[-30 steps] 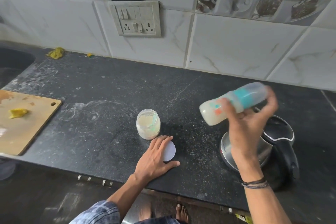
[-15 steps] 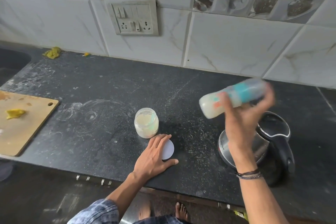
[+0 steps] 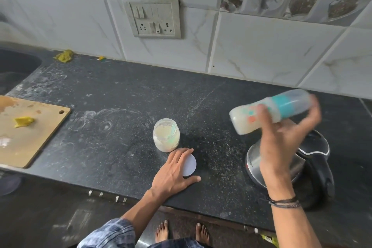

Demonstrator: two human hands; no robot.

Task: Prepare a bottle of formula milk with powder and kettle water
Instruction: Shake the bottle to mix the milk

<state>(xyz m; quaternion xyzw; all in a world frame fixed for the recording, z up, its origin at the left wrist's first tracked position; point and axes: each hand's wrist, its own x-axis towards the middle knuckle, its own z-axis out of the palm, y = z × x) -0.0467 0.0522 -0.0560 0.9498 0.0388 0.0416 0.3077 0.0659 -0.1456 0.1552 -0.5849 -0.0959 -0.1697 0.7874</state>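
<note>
My right hand grips a baby bottle with a teal collar and milky liquid inside, held almost sideways in the air above the steel kettle; the bottle and hand are motion-blurred. An open glass jar of pale powder with a scoop in it stands at the middle of the black counter. My left hand rests flat on the jar's white lid, which lies just in front of the jar.
A wooden cutting board with a yellow scrap lies at the left, near a dark sink. A switch-and-socket plate is on the tiled wall. Powder dust marks the counter. Bare feet show below the counter edge.
The bottle in my right hand has shifted slightly in the air, staying blurred and sideways over the kettle. My left hand stays on the lid.
</note>
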